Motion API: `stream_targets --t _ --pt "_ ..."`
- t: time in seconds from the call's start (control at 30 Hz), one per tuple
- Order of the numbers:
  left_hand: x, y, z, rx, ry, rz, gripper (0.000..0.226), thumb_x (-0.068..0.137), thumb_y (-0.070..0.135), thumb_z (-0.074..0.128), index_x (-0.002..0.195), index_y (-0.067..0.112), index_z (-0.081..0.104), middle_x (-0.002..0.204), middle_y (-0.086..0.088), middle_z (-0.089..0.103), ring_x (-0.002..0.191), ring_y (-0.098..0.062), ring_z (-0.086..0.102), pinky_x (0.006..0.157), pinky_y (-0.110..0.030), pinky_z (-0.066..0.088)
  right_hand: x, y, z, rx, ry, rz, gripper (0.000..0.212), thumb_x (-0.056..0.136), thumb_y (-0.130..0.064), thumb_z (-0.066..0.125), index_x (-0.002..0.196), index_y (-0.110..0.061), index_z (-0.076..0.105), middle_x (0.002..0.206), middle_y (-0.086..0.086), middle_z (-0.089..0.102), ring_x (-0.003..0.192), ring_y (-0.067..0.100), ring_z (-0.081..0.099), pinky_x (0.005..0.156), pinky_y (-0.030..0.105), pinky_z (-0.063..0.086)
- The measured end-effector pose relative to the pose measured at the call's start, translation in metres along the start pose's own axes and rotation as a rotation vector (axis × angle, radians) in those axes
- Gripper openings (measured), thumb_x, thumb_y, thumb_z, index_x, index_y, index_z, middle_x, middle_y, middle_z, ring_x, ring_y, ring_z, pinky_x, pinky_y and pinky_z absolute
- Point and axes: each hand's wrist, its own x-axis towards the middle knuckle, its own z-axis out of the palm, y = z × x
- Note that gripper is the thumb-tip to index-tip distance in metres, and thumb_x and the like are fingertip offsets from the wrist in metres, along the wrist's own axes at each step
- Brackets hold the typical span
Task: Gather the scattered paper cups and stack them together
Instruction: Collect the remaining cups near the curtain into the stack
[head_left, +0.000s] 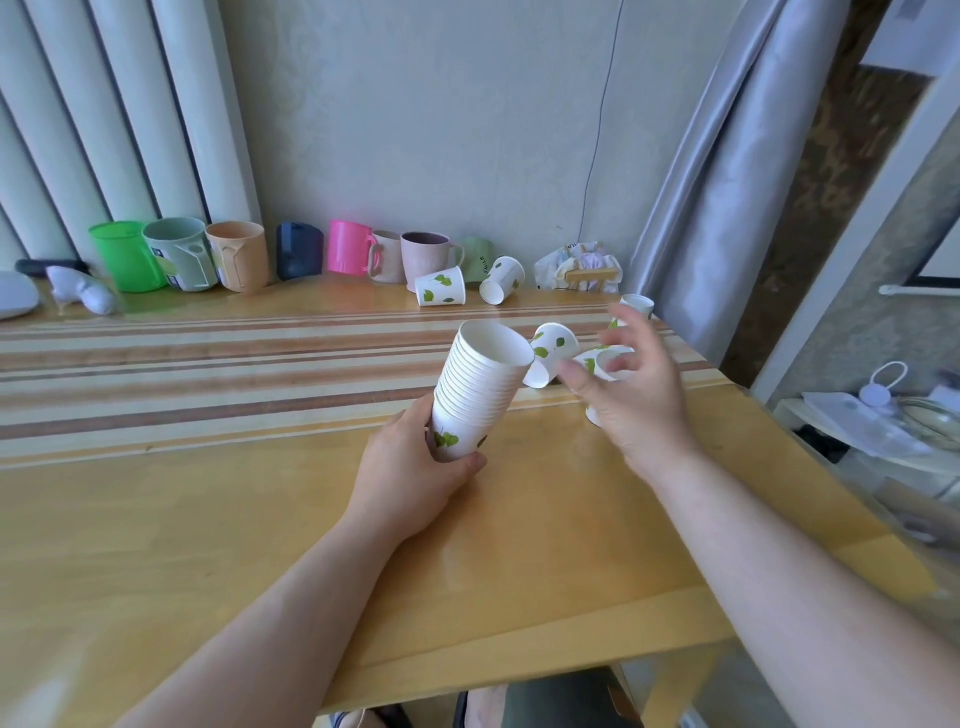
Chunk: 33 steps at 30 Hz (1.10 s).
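Paper cups: a tall nested stack (480, 384), white with green leaves, tilted with its mouth up and to the right.
Left hand (415, 475): wrapped around the bottom of the stack, holding it just above the wooden table (208, 519).
Right hand (631, 395): fingers spread and loose, gripping nothing, hovering over loose cups at the right side of the table.
Under that hand: one cup on its side (550, 353) right beside the stack's mouth, another (597, 364) partly hidden behind the fingers.
Farther right: a cup (638, 306) near the table's edge, by the grey curtain (727, 182).
Back of table: two more tipped cups (440, 287) and (502, 279), lying before a row of coloured mugs (234, 254) along the wall.
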Motion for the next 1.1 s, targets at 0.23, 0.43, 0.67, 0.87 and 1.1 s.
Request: stream_targets --t 0.23,0.43,0.67,0.87,1.1 --pt "0.002 0.002 0.001 0.005 -0.005 -0.009 0.048 0.076 0.042 0.088 0.117 0.035 0.064 0.099 0.015 0.068 0.094 -0.016 0.063 0.076 -0.035 0.050 0.027 0.060 -0.034 -0.235 0.216 0.238 0.118 0.070 -0.046 0.098 0.163 -0.044 0.026 0.149 -0.002 0.040 0.140 0.018 0.046 0.114 0.043 0.048" --pt "0.001 0.001 0.001 0.010 0.003 -0.008 0.050 0.077 0.040 0.089 0.120 0.035 0.065 0.103 0.015 0.070 0.096 -0.016 0.064 0.080 -0.036 0.053 0.030 0.072 -0.019 -0.174 0.191 0.326 0.075 0.082 -0.030 0.092 0.142 -0.032 0.048 0.111 -0.020 0.059 0.115 0.019 0.062 0.087 0.032 0.045" --pt "0.001 0.001 0.001 -0.001 -0.009 -0.020 0.052 0.075 0.045 0.088 0.120 0.038 0.063 0.098 0.018 0.067 0.091 -0.018 0.067 0.078 -0.042 0.059 0.015 0.054 -0.015 -0.134 0.231 0.253 0.075 0.081 -0.026 0.089 0.141 -0.035 0.046 0.110 -0.022 0.061 0.112 0.019 0.068 0.081 0.031 0.050" --pt "0.002 0.001 0.001 0.008 -0.009 -0.007 0.053 0.077 0.041 0.089 0.124 0.034 0.065 0.105 0.015 0.071 0.099 -0.017 0.064 0.084 -0.038 0.054 0.011 -0.019 0.017 0.445 0.145 0.081 0.062 0.079 -0.028 0.086 0.133 -0.025 0.055 0.115 -0.005 0.077 0.103 0.011 0.077 0.090 0.039 0.062" --pt "0.000 0.001 -0.002 -0.006 0.001 -0.005 0.054 0.074 0.042 0.089 0.122 0.036 0.064 0.102 0.017 0.069 0.096 -0.015 0.063 0.076 -0.034 0.049 0.003 -0.045 0.056 0.403 -0.167 0.073 0.084 0.070 -0.031 0.092 0.144 -0.021 0.054 0.124 0.003 0.074 0.108 0.019 0.075 0.083 0.037 0.060"
